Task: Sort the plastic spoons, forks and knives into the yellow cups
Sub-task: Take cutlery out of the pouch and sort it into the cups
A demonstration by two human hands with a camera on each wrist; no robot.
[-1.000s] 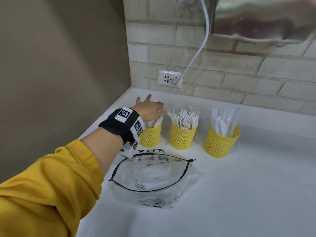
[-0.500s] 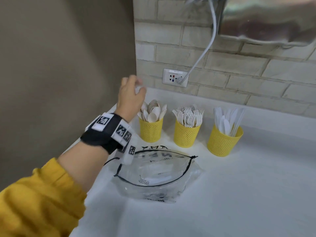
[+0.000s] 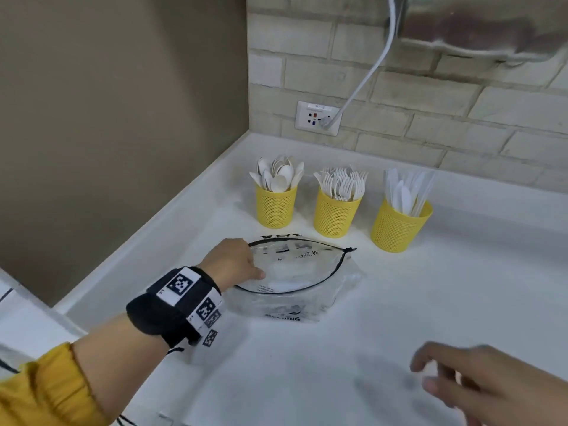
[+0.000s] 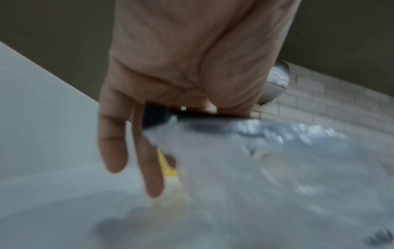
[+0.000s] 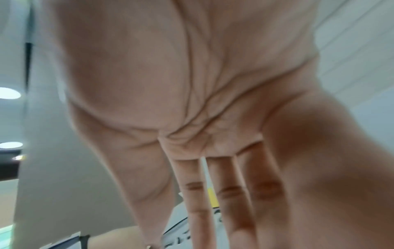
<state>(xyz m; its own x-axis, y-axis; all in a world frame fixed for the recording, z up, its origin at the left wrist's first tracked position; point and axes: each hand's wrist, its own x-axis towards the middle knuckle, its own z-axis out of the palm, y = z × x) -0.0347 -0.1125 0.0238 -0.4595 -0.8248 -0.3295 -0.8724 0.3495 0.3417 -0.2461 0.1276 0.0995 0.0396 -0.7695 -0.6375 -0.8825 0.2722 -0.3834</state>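
Observation:
Three yellow mesh cups stand in a row near the back wall: the left cup (image 3: 276, 207) holds white spoons (image 3: 281, 175), the middle cup (image 3: 336, 216) forks (image 3: 341, 182), the right cup (image 3: 399, 227) knives (image 3: 405, 192). In front of them lies a clear plastic bag (image 3: 307, 290) with a black zip rim, mouth gaping. My left hand (image 3: 236, 262) pinches that rim at its left end; the left wrist view shows the black rim (image 4: 213, 116) under my thumb and two fingers (image 4: 113, 148) hanging straight. My right hand (image 3: 461, 382) hovers over the counter at the lower right, fingers (image 5: 226, 198) straight, holding nothing.
The white counter (image 3: 430, 302) meets a brown wall on the left and a brick wall behind. A wall socket (image 3: 318, 118) with a white cord (image 3: 368, 75) sits above the cups. A metal appliance (image 3: 479, 23) hangs at the top right.
My left hand left the spoon cup, lifted, then came down onto the bag's left rim. My right hand has come into view at the lower right.

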